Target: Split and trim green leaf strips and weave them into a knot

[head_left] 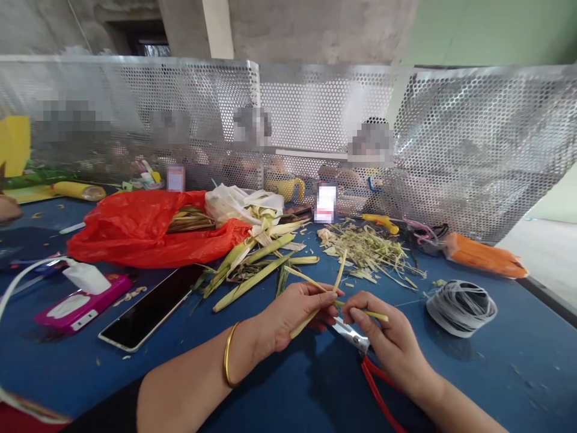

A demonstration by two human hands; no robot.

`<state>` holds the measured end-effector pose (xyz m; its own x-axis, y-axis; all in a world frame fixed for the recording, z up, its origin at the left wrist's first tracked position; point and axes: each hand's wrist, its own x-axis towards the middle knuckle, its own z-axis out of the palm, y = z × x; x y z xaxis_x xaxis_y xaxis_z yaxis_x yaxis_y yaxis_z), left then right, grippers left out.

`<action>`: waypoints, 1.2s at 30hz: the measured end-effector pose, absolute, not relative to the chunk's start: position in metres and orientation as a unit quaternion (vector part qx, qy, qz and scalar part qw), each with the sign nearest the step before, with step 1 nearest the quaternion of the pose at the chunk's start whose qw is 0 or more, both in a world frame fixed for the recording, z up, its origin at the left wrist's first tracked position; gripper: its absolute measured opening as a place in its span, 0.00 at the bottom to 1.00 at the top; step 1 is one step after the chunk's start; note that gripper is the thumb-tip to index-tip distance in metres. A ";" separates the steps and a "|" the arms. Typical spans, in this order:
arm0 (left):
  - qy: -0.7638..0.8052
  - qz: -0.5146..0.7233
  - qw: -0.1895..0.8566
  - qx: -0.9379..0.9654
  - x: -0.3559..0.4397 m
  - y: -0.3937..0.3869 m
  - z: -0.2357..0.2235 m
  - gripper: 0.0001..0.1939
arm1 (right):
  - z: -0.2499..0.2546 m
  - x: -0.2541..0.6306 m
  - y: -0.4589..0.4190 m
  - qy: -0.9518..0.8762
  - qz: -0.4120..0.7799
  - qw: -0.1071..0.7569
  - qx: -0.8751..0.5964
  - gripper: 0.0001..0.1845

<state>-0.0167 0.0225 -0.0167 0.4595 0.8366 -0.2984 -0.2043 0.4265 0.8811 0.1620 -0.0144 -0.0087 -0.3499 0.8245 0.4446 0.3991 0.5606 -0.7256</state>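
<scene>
Crossed pale yellow-green plant strips (341, 273) lie between my two hands. My left hand (297, 310), with a gold bangle at the wrist, pinches the crossing; strip ends stick out above the fingers and below the palm. Opposite it, my right hand (383, 331) has thumb and fingers closed on the strip that runs to the right. Under my hands on the blue table rest scissors (381, 385) with red handles, their blades partly hidden. Beyond my left hand are thick plant stalks (255, 273), and farther back a heap of shredded plant scraps (367, 249).
Left of my arm lie a smartphone (146, 310) and a magenta power strip (83, 304) with a white charger. A red plastic bag (130, 231) holds more stalks. At right sit a string roll (462, 310) and an orange packet (484, 255). A perforated metal screen (311, 114) borders the back.
</scene>
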 end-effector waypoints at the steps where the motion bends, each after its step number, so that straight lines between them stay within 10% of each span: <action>1: 0.389 0.361 0.737 0.418 -0.015 0.022 -0.018 0.20 | -0.008 0.161 -0.016 -0.787 0.239 0.415 -0.390 0.12; 7: 0.397 0.427 0.695 0.422 -0.005 0.019 -0.021 0.16 | -0.009 0.156 -0.020 -0.841 0.129 0.393 -0.348 0.11; 16: 0.400 0.402 0.723 0.394 -0.010 0.020 -0.019 0.17 | -0.018 0.154 -0.003 -0.501 0.455 0.543 -0.497 0.16; 23: 0.325 0.364 0.794 0.363 -0.020 0.031 -0.018 0.23 | -0.005 0.169 0.007 -0.424 0.422 0.634 -0.490 0.18; 36: 0.335 0.323 0.783 0.413 -0.016 0.018 -0.016 0.15 | -0.005 0.167 0.002 -0.620 0.375 0.511 -0.462 0.16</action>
<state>-0.0158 0.0181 -0.0164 0.5675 0.7820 -0.2577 -0.2284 0.4502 0.8632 0.1673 0.0015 -0.0053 -0.0509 0.9565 0.2873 0.1895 0.2917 -0.9376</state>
